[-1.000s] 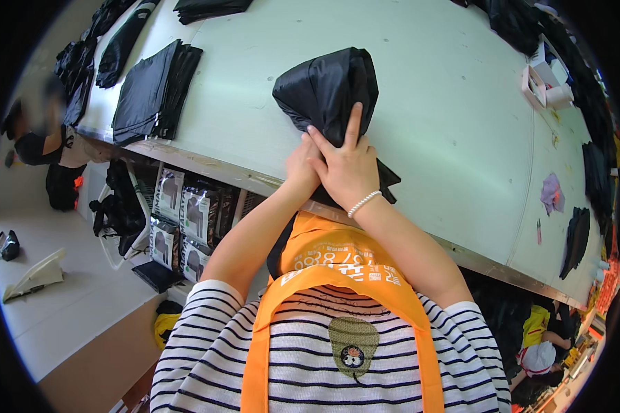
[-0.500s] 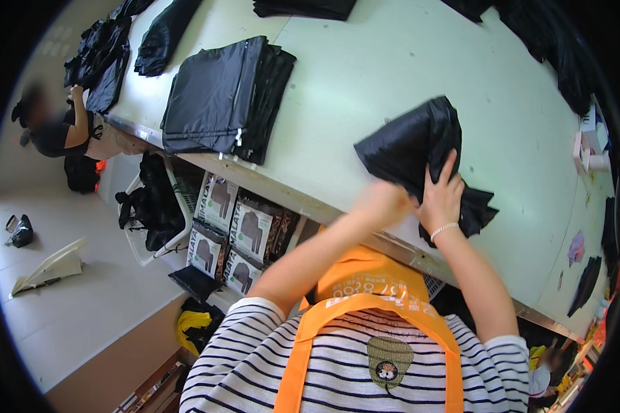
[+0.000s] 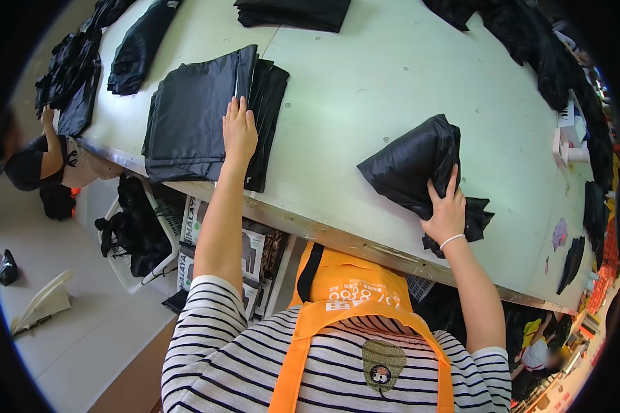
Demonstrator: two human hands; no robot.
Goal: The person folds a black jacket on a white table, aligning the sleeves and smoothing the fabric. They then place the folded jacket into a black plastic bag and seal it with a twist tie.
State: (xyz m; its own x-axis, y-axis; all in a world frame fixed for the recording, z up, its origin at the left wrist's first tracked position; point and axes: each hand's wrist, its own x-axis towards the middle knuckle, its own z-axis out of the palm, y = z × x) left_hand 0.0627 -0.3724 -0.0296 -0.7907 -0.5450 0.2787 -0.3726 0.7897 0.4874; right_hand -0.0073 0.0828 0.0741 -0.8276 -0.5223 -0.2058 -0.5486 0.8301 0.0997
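Note:
My left hand (image 3: pixel 240 132), its fingers straight and close together, lies flat on the right part of a stack of flat, folded black pieces of thin, shiny cloth (image 3: pixel 191 103). Farther right on the table, a bundle of the same kind of black cloth (image 3: pixel 417 162) is folded into a rough triangle, with loose ends sticking out at its near right. My right hand (image 3: pixel 448 210) rests on the right side of this bundle with the fingers stretched out and apart. What lies beneath the palm is hidden.
The pale green table (image 3: pixel 351 89) has a worn near edge. More black cloth (image 3: pixel 293 12) lies along its far side and at both ends. Below stand packages (image 3: pixel 251 251) and a white basket (image 3: pixel 165 237) of black items. A co-worker (image 3: pixel 34 158) handles black cloth at far left.
My left hand has left the black bundle and reached left onto the stack. My right hand has stayed on the bundle. The whole view has shifted slightly.

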